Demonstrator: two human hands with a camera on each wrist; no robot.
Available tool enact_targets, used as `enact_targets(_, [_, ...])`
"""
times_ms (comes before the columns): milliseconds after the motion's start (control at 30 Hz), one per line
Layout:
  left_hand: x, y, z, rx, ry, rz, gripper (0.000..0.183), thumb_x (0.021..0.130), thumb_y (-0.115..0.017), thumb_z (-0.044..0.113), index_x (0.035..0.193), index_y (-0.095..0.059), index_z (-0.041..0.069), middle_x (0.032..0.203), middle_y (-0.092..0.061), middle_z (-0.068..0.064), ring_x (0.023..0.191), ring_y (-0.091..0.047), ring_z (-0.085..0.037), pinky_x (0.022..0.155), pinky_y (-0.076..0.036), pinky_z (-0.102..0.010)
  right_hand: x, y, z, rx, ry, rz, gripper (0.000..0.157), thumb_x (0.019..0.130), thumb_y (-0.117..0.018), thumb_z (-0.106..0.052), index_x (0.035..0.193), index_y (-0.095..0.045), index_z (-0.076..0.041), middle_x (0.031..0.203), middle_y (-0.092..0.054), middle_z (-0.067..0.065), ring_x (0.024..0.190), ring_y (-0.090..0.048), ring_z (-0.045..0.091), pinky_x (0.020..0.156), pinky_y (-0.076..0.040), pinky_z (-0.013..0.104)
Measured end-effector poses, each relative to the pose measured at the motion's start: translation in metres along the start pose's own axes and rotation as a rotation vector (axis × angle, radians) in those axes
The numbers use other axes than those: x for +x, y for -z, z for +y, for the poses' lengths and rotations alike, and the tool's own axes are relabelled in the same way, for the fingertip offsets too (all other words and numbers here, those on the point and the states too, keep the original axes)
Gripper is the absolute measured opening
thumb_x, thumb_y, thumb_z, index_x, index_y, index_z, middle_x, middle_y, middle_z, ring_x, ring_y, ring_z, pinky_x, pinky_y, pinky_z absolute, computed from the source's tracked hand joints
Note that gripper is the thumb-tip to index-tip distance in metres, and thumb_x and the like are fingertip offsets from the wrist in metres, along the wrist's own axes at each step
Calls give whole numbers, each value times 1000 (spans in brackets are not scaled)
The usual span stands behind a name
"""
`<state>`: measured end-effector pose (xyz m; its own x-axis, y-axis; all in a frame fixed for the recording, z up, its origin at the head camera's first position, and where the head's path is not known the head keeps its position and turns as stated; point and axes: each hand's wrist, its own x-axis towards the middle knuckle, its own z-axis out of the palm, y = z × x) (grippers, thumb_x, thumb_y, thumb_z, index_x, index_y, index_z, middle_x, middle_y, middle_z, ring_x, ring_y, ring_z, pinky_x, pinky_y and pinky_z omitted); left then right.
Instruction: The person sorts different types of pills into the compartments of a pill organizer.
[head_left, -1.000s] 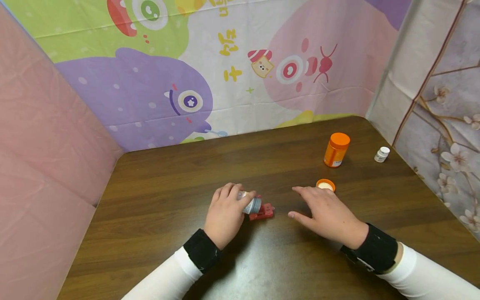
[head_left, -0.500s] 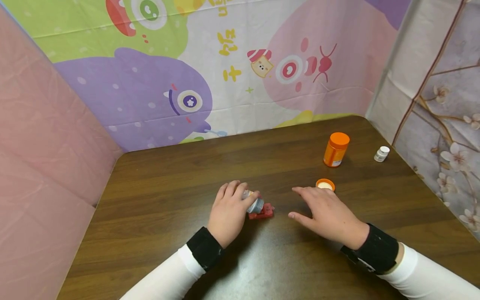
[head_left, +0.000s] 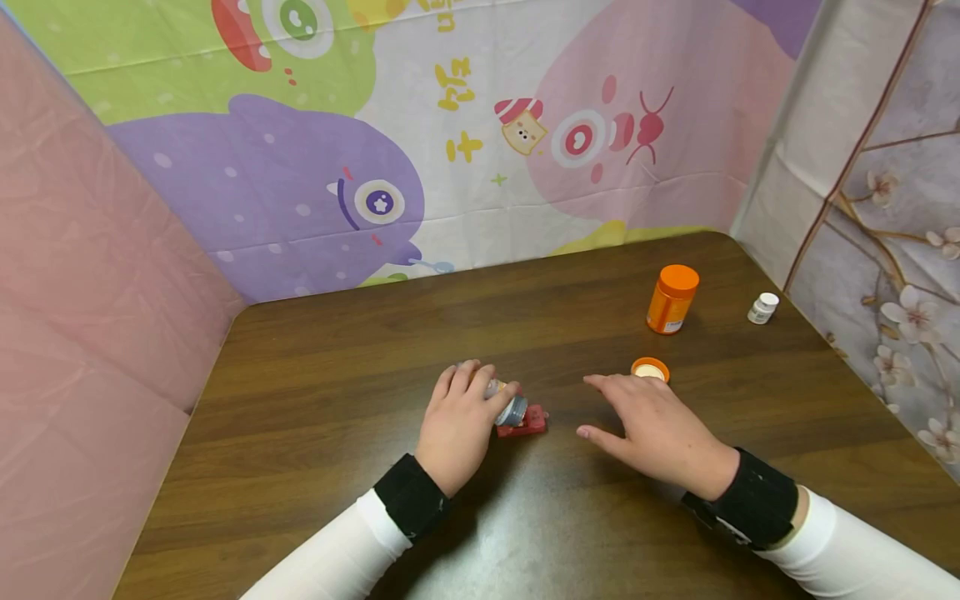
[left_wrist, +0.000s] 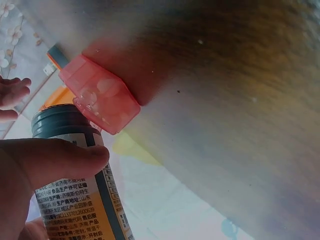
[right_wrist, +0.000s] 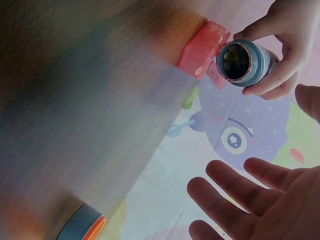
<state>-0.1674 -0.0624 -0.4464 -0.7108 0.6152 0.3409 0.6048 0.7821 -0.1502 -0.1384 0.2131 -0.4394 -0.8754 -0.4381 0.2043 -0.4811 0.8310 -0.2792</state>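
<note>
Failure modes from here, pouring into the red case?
1. Spill: the bottle in the left grip is uncapped and tilted toward the red case, with loose pieces visible inside; several could tumble out at once and miss.
2. Shove: the right grip is open and off the case, not steadying it, so a knock from the bottle might slide it.

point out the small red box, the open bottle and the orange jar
small red box [right_wrist: 201, 50], right wrist view, on its translucent body
open bottle [left_wrist: 80, 202], left wrist view, on its printed label
orange jar [head_left: 671, 307], head view, on its body below the cap
</note>
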Motion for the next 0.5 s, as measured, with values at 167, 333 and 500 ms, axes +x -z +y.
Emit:
enact_targets(167, [0, -1, 0, 5, 5, -1, 52, 77, -76, 9, 123, -65, 28, 126, -55, -8, 123, -37, -29, 105, -32, -49, 0, 0, -1, 0, -7, -11, 70, 86, -61, -59, 133, -53, -9, 126, -61, 6, 113, -52, 19, 95, -41, 50])
enact_targets(333, [0, -1, 0, 20, 5, 1, 51, 77, -76, 8, 123, -65, 28, 126, -55, -8, 124, -36, -29, 105, -32, -49, -1, 1, -2, -4, -7, -12, 69, 86, -61, -60, 133, -53, -9, 126, -60, 6, 113, -51, 18, 95, -41, 50])
enact_targets(500, [1, 1, 1, 32, -2, 4, 52, 76, -78, 9, 123, -65, 27, 127, -55, -7, 125, -36, -29, 106, -31, -49, 0, 1, -2, -3, -7, -12, 69, 86, -61, -60, 133, -53, -9, 125, -61, 5, 113, -51, 18, 95, -41, 50])
